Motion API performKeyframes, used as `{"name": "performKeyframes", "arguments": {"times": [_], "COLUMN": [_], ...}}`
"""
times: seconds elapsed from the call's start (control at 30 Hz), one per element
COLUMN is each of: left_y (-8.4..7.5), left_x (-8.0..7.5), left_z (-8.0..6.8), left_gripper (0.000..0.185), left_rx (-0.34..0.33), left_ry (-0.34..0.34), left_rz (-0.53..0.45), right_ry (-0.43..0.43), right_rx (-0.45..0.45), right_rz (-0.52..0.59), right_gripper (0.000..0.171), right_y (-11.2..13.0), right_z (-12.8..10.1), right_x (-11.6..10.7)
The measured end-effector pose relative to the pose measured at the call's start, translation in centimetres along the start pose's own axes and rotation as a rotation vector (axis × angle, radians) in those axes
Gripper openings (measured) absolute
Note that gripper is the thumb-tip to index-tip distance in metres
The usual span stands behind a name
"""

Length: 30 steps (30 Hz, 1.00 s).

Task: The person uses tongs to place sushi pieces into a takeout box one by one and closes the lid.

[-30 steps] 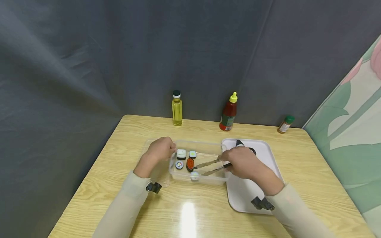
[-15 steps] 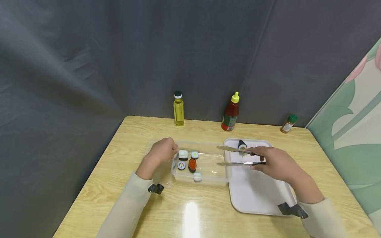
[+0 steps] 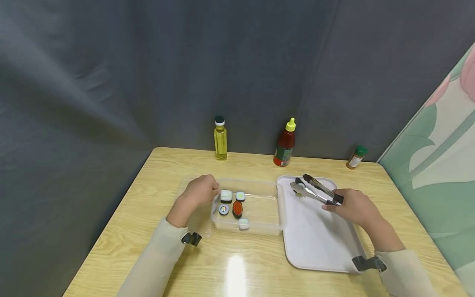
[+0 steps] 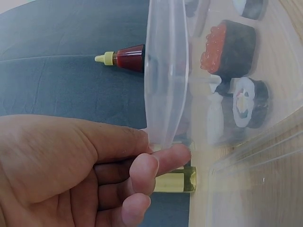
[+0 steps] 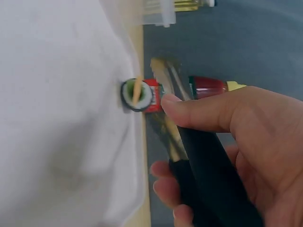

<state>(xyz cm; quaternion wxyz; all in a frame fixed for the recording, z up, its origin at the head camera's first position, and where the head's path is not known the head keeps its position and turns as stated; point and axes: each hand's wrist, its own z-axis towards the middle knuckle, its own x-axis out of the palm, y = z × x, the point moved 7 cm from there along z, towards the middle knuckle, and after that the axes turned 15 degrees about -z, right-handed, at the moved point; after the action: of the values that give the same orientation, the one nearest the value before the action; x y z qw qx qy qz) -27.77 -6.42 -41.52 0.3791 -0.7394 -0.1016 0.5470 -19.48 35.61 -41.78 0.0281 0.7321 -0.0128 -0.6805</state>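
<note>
Dark grey cloth is hanging behind the pale wooden table where I am working. I am holding the tongs in my right hand, thumb and fingers curled round the black handle end, over the far part of the white tray. Their long axis is running from my hand away and to the left, tips pointing toward the far left corner of the tray, and the two arms are standing a little apart with nothing between them. Just by the tips a sushi roll with a green centre is lying on the tray; I cannot tell whether the tips are touching it. My left hand is pinching the left rim of the clear plastic container, thumb outside and fingertips curled over the thin wall. Inside it are lying a roe-topped piece, a small round roll, a white piece, a piece with a green centre and another white piece near the front wall. Along the table's far edge are standing an oil bottle, a red sauce bottle and a small spice jar.
</note>
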Motion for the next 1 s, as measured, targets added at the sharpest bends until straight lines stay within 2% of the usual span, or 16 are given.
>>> {"name": "performKeyframes", "arguments": {"times": [0.07, 0.17, 0.3, 0.6, 0.83, 1.0], "left_y": [-0.1, -0.1, 0.1, 0.4, 0.4, 0.4], "left_x": [0.1, 0.1, 0.1, 0.1, 0.1, 0.0], "left_z": [0.1, 0.1, 0.1, 0.1, 0.2, 0.3], "left_gripper": [0.061, 0.061, 0.061, 0.061, 0.062, 0.062], "left_rx": [0.014, 0.015, 0.002, -0.016, -0.005, 0.0], "left_ry": [-0.002, -0.003, 0.001, 0.004, 0.005, 0.006], "left_rz": [-0.006, -0.016, -0.028, -0.032, -0.02, -0.022], "right_ry": [0.023, 0.051, 0.029, -0.064, -0.09, -0.098], "right_rx": [0.01, 0.019, 0.006, 0.002, -0.002, -0.039], "right_rz": [0.02, 0.053, 0.045, 0.041, 0.083, 0.1], "right_gripper": [0.05, 0.042, 0.047, 0.063, 0.065, 0.061], "right_y": [0.0, 0.2, 0.7, 0.7, 2.0, 3.6], "right_z": [0.1, 0.2, 0.1, -0.5, -1.4, -2.1], "right_x": [0.5, 1.1, 1.1, -0.5, -2.3, -3.4]}}
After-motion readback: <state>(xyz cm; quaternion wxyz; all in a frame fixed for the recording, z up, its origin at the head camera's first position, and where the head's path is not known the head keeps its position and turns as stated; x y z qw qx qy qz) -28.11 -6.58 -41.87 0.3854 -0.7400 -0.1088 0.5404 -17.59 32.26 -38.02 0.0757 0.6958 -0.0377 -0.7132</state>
